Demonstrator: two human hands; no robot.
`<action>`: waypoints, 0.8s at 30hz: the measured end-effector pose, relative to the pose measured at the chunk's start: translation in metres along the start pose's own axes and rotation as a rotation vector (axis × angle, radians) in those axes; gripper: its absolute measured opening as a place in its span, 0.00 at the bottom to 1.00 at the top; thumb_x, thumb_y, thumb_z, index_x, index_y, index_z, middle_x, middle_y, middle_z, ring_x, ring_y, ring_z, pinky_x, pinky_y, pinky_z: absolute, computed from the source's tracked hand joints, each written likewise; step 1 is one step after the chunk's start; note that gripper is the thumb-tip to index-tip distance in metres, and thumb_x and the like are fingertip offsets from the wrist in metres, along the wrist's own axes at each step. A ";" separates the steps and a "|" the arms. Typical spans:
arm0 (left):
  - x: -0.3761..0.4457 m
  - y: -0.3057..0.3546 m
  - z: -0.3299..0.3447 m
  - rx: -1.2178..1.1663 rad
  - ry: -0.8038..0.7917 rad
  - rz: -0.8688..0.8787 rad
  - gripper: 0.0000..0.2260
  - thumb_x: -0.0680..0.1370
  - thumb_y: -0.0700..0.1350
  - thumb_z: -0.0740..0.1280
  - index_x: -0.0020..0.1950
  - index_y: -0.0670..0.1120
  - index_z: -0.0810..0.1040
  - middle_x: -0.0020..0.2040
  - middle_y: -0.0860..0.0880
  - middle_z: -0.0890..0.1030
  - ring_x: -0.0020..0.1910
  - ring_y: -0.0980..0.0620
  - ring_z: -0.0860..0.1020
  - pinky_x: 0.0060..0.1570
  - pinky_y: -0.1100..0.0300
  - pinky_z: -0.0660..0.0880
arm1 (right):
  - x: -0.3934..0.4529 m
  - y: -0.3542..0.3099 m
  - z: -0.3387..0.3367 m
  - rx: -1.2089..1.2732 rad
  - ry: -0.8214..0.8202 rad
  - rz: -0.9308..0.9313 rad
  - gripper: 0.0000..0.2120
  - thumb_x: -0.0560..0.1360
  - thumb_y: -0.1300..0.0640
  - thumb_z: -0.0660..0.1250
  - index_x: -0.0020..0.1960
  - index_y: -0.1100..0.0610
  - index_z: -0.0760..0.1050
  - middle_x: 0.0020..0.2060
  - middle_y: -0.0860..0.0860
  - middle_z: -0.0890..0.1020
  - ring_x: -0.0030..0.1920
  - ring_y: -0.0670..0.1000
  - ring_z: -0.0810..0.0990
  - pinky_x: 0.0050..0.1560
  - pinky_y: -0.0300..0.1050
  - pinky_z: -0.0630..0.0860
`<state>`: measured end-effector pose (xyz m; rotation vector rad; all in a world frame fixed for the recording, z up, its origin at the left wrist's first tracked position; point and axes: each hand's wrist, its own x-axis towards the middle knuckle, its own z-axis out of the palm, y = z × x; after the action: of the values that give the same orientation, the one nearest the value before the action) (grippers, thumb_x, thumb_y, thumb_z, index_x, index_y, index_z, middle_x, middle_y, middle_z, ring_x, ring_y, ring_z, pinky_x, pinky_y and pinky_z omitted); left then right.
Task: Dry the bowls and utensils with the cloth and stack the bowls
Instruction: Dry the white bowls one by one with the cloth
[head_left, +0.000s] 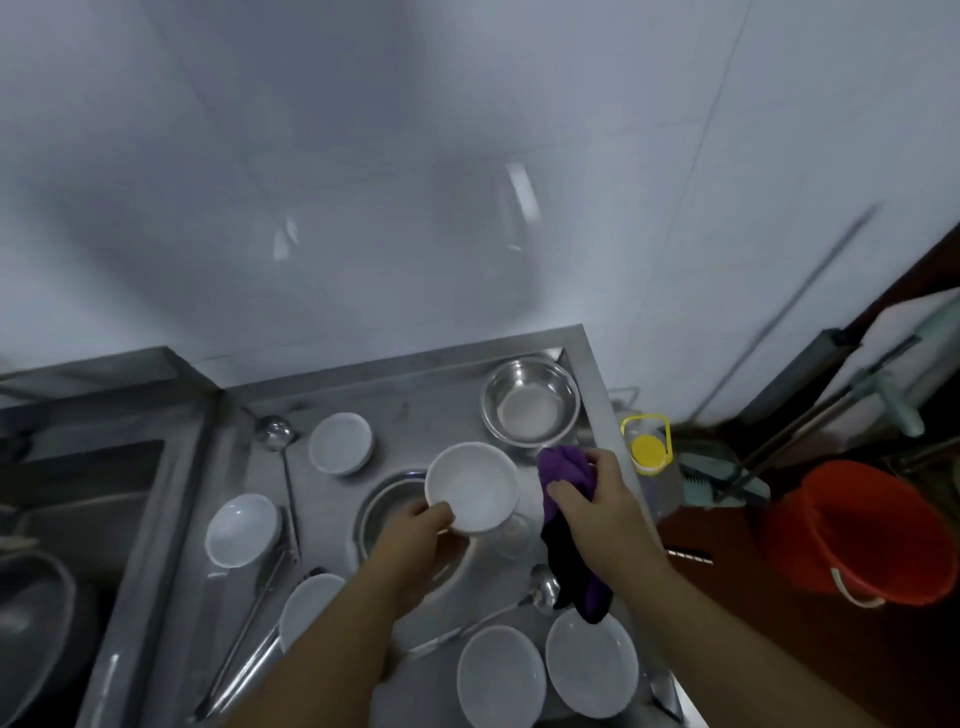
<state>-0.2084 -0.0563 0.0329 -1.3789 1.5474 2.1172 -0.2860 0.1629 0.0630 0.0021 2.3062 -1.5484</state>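
— What's nearest?
— Two white plates (545, 670) at the steel counter's (415, 410) front edge.
— And the hands?
— The left hand (415, 540) grips a white bowl (471, 487) by its rim, raised above the counter; the right hand's (597, 504) fingers (563, 491) clench a purple cloth (566, 519) just beside it.

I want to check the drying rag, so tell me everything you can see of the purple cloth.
The purple cloth looks soft and fuzzy, like microfibre. It is bunched in the right hand, a tuft sticking out above the fingers and a long darker tail hanging down. It is held beside the white bowl, apparently not touching it.
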 end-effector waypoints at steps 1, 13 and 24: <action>-0.012 0.006 -0.004 -0.040 -0.024 0.014 0.09 0.81 0.35 0.65 0.60 0.39 0.80 0.51 0.35 0.86 0.48 0.40 0.83 0.48 0.50 0.81 | -0.005 -0.017 0.002 0.008 -0.032 -0.052 0.13 0.72 0.48 0.69 0.55 0.40 0.71 0.48 0.43 0.82 0.48 0.35 0.80 0.41 0.27 0.71; -0.132 0.075 -0.088 -0.180 -0.601 0.323 0.22 0.79 0.42 0.71 0.73 0.39 0.76 0.66 0.30 0.79 0.62 0.37 0.81 0.65 0.44 0.79 | -0.077 -0.152 0.070 -0.593 -0.146 -0.774 0.23 0.73 0.39 0.66 0.68 0.37 0.69 0.53 0.40 0.82 0.47 0.43 0.79 0.45 0.27 0.67; -0.153 0.062 -0.190 -0.252 -0.813 0.238 0.49 0.71 0.72 0.73 0.82 0.44 0.65 0.75 0.33 0.73 0.75 0.33 0.72 0.73 0.38 0.72 | -0.167 -0.182 0.150 -0.276 -0.340 -0.735 0.26 0.74 0.49 0.71 0.71 0.37 0.71 0.52 0.39 0.83 0.48 0.45 0.83 0.44 0.34 0.78</action>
<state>-0.0533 -0.1859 0.1834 -0.2584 1.1559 2.5891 -0.1218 -0.0105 0.2252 -1.1952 2.3202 -1.3387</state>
